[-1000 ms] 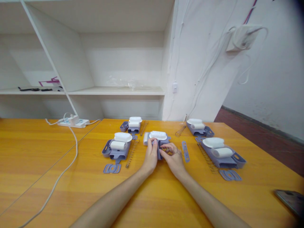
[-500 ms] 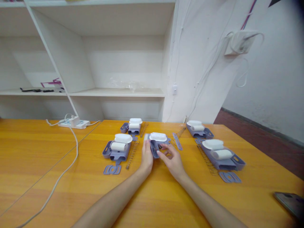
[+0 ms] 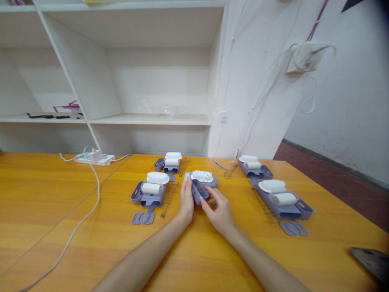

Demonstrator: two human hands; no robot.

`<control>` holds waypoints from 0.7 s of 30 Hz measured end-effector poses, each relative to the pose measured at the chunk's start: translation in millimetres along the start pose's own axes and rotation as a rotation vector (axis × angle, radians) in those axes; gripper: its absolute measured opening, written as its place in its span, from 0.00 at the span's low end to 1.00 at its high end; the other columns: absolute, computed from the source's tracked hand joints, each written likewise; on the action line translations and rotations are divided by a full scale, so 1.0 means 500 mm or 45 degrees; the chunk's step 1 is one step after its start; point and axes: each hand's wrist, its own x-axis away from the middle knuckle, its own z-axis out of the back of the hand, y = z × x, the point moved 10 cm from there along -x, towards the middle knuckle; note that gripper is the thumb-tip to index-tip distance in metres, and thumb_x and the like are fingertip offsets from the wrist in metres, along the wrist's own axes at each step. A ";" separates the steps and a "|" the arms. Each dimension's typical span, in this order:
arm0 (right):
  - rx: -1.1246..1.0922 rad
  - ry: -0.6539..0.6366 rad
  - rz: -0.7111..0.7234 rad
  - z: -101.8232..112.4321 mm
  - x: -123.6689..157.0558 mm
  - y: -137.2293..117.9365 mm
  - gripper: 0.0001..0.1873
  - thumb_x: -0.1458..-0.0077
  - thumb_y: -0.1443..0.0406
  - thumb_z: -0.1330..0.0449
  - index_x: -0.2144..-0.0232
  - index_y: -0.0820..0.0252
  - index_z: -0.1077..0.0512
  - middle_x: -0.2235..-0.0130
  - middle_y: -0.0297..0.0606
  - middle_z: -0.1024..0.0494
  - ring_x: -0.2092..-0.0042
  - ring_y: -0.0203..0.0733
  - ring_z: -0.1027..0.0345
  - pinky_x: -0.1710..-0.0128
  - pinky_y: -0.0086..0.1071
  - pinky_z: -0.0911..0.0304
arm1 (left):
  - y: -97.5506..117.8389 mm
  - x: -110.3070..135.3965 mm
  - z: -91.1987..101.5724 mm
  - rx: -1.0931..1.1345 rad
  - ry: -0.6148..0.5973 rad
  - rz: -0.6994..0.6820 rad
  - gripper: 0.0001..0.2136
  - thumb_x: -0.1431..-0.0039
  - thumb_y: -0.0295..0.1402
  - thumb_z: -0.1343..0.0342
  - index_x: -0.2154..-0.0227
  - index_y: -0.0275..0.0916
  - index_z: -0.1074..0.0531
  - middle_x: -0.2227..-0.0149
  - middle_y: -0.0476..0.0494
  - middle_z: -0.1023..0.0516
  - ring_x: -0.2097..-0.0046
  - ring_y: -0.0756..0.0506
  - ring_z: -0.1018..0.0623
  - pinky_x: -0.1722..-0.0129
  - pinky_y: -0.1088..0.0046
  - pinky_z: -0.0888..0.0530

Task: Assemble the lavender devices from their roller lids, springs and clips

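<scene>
A small purple-grey oval plastic tray [image 3: 199, 191] with openings in its floor is held between my two hands. My left hand [image 3: 186, 200] is closed along its left side, thumb at the upper rim. My right hand [image 3: 220, 209] pinches its right side and lower edge with thumb and fingers. Just behind lies a purple-grey plastic body [image 3: 212, 183] with a white ribbed oval piece [image 3: 202, 176] on it. Part of that body is hidden by the tray and my hands. A long wire spring [image 3: 169, 199] lies left of my left hand.
Similar purple-grey bodies with white rolls stand at left [image 3: 153, 198], back left [image 3: 172, 167], right [image 3: 287, 207] and back right [image 3: 251, 167]. Flat cut-out plates [image 3: 143, 218] and springs [image 3: 231, 171] lie among them. A power strip [image 3: 95, 157], white cable [image 3: 99, 186] and phone [image 3: 369, 259] rest on the table.
My right fingertips have shifted from over the tray's inside to its outer right side, and the tray has turned slightly. The flat purple piece behind my right hand now appears farther back, as a thin strip.
</scene>
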 end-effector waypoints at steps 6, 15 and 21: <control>-0.038 0.157 -0.099 0.026 0.000 0.030 0.24 0.49 0.61 0.42 0.49 0.58 0.36 0.55 0.44 0.27 0.59 0.44 0.31 0.66 0.33 0.33 | 0.001 0.016 -0.019 -0.002 -0.131 0.065 0.16 0.49 0.48 0.47 0.70 0.38 0.33 0.70 0.49 0.29 0.69 0.49 0.28 0.69 0.76 0.31; -0.478 0.304 -0.254 0.040 -0.008 0.068 0.27 0.50 0.59 0.41 0.48 0.59 0.40 0.51 0.44 0.30 0.53 0.45 0.33 0.53 0.39 0.36 | 0.026 0.057 -0.087 -0.133 -0.519 0.003 0.15 0.42 0.46 0.53 0.65 0.38 0.33 0.69 0.48 0.31 0.70 0.50 0.31 0.76 0.78 0.33; -0.527 0.309 -0.351 0.043 -0.012 0.089 0.19 0.50 0.57 0.41 0.58 0.60 0.35 0.58 0.41 0.26 0.59 0.43 0.32 0.58 0.36 0.35 | 0.024 0.061 -0.098 -0.294 -0.549 -0.054 0.17 0.41 0.47 0.57 0.62 0.38 0.33 0.67 0.46 0.29 0.69 0.49 0.30 0.75 0.77 0.33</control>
